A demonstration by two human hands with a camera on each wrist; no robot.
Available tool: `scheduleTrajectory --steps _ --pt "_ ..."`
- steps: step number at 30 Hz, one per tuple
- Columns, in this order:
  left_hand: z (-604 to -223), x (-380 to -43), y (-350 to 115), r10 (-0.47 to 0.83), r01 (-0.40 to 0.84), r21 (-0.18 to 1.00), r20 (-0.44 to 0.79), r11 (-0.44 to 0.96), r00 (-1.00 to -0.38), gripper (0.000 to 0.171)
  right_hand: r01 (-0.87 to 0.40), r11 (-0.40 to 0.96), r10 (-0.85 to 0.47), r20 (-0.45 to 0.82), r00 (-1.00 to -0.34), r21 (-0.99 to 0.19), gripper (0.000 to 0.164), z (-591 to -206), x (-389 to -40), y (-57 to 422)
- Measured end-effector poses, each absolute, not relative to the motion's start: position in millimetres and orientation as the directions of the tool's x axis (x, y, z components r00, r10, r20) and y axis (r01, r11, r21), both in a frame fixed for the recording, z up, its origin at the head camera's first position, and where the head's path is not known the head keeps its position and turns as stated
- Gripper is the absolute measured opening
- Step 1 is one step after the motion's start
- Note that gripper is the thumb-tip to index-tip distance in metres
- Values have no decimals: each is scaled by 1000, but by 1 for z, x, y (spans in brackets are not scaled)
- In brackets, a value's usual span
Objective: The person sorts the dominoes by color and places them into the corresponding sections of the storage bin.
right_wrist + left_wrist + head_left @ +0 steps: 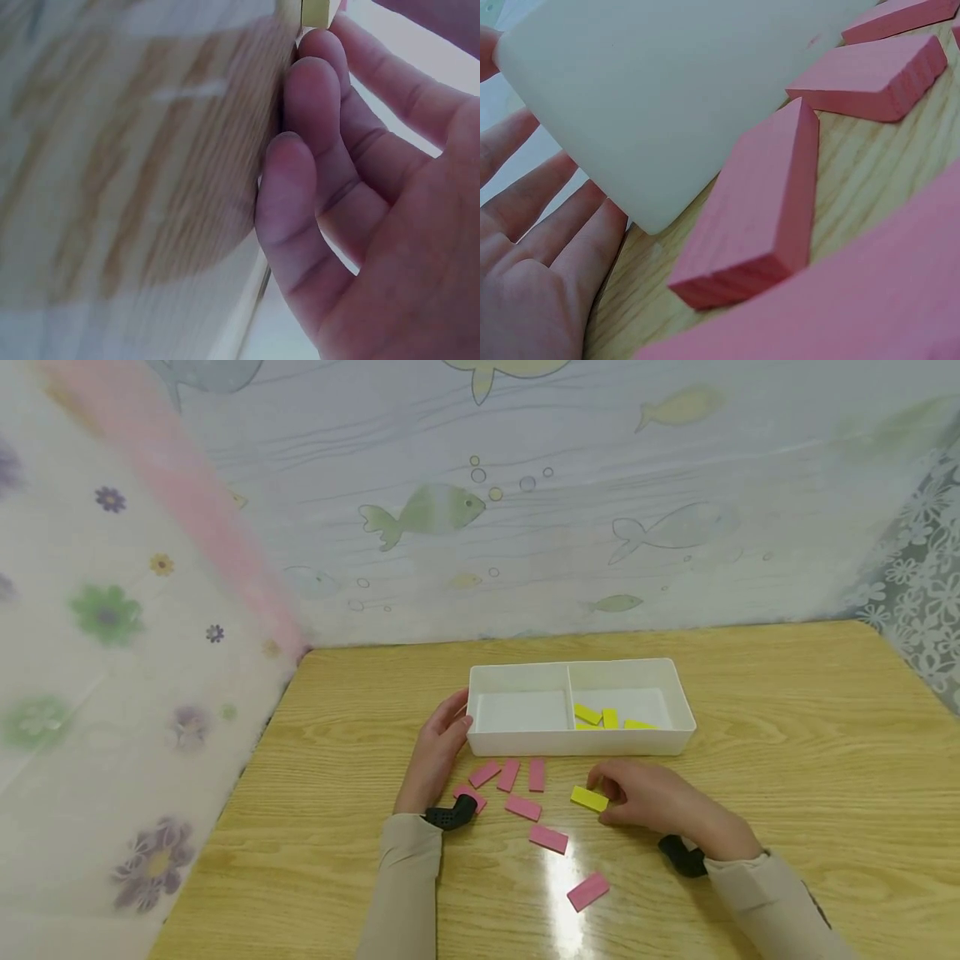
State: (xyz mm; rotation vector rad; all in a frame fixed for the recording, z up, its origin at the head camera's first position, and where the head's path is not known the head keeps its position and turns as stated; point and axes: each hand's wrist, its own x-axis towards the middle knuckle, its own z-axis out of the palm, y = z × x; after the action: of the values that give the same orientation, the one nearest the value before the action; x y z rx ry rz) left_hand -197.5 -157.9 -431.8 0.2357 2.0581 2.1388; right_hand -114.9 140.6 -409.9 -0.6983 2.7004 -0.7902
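My left hand rests against the left end of a white two-compartment box, its thumb at the front corner. In the left wrist view its fingers lie fairly straight along the end wall. Just in front of the box, my right hand pinches one end of a yellow wooden block between thumb and index finger, low over the table. Its other fingers are curled near the tabletop in the right wrist view, where only a bit of the block shows at the top edge. Yellow blocks lie in the right compartment; the left compartment holds nothing.
Several pink wooden blocks are scattered on the wood-grain table between the hands, one of them closer to me. A patterned sheet hangs behind the table, and another sheet borders its left side.
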Motion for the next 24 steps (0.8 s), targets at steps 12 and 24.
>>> scheduleTrajectory --steps 12,24 --pt "-428 -195 -158 219 -13 1000 -10 -12 -976 45 -381 765 -475 -55 -878 -520 20 -410 -113 137" --pt "-430 -196 -158 225 -13 1000 -12 -2 -974 47 -396 770 -480 -45 -876 -500 19 -409 -113 137"
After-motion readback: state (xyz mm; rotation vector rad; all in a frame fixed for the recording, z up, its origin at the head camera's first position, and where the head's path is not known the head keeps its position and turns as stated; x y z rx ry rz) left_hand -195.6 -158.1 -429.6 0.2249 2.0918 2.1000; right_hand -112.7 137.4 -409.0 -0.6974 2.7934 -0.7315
